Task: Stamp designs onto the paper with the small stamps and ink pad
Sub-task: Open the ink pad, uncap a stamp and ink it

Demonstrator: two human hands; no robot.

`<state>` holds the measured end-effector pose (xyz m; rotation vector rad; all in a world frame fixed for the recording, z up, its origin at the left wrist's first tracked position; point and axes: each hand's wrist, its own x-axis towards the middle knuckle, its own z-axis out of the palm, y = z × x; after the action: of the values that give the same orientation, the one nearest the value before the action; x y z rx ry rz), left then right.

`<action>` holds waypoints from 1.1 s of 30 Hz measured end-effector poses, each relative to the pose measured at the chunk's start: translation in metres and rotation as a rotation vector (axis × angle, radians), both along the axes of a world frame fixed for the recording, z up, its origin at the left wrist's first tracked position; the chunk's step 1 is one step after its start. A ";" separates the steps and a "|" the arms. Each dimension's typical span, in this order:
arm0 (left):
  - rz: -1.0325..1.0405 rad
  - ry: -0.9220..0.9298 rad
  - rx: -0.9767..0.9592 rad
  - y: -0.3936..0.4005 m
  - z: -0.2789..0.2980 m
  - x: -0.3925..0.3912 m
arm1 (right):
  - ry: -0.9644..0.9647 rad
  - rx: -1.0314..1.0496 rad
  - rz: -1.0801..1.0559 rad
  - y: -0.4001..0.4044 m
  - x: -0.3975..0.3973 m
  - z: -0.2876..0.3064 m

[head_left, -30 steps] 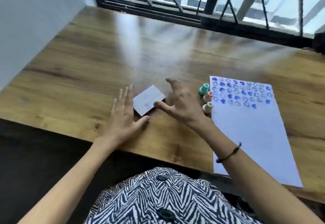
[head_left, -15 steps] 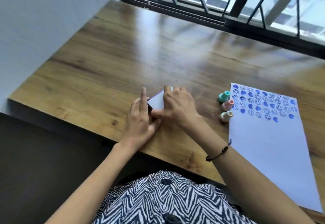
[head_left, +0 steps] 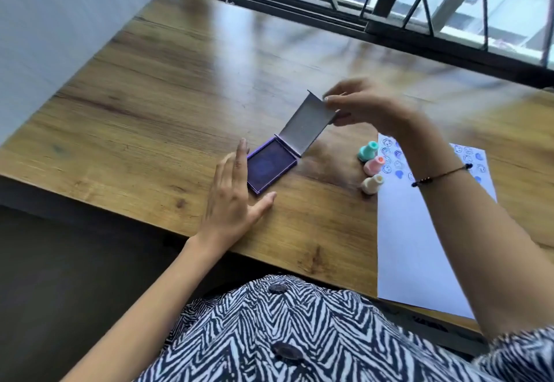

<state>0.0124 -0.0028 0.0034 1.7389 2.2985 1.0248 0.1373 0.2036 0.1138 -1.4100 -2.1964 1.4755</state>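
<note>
A purple ink pad (head_left: 271,167) lies open on the wooden table (head_left: 168,91), its dark blue pad showing. Its grey lid (head_left: 308,125) stands tilted up, pinched at the top edge by my right hand (head_left: 367,106). My left hand (head_left: 235,199) rests flat with fingers apart beside the pad's left edge, touching it. Three small stamps stand right of the pad: a teal stamp (head_left: 368,151), a pink stamp (head_left: 373,165) and a cream stamp (head_left: 371,184). White paper (head_left: 416,241) with blue stamped faces and hearts near its top lies to the right, partly under my right forearm.
A black window frame with bars (head_left: 374,1) runs along the table's far edge. A white wall (head_left: 54,22) borders the left side. The table's near edge (head_left: 120,211) drops to a dark floor. My striped shirt fills the bottom.
The ink pad was shut under both hands; now its lid is lifted open by my right hand. My left hand has flattened beside the base. The camera view shifted left.
</note>
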 end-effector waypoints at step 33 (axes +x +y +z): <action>0.069 -1.012 0.182 -0.023 0.026 0.031 | 0.476 -0.022 -0.011 -0.135 0.017 -0.058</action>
<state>0.0429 -0.0257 0.0297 0.8101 1.6217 1.6479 0.1542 0.0682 0.0557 -0.9448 -1.8761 1.6285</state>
